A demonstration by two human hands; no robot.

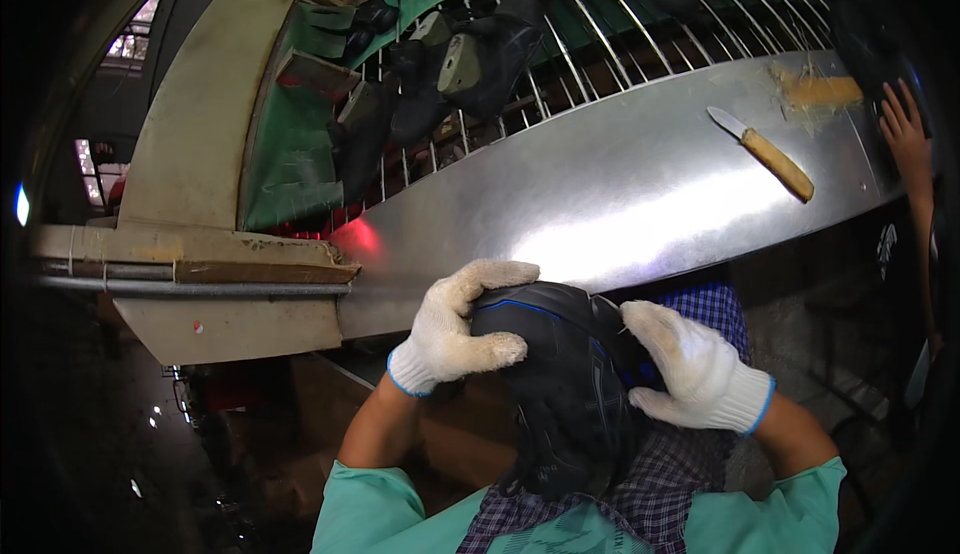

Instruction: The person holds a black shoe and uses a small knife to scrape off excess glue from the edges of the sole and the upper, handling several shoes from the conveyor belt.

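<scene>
A black shoe upper (pixel 565 374) with blue trim lines is held in front of my body, over my lap. My left hand (pixel 455 329), in a white knitted glove with a blue cuff edge, clasps its upper left side, fingers over the top and thumb across the front. On the other side my right hand (pixel 695 369), gloved the same way, grips the upper's right edge with fingers and thumb. What fills the shoe's inside, if anything, is hidden. Past my hands, a knife (pixel 765 154) with a wooden handle lies on the metal table.
The shiny metal table (pixel 440 219) runs across in front of me. Beyond it, several dark shoes (pixel 505 54) on lasts rest on a rack of metal rods (pixel 590 19). A cream machine housing (pixel 200 104) with a green curtain (pixel 295 154) stands left. Another person's hand (pixel 905 134) is far right.
</scene>
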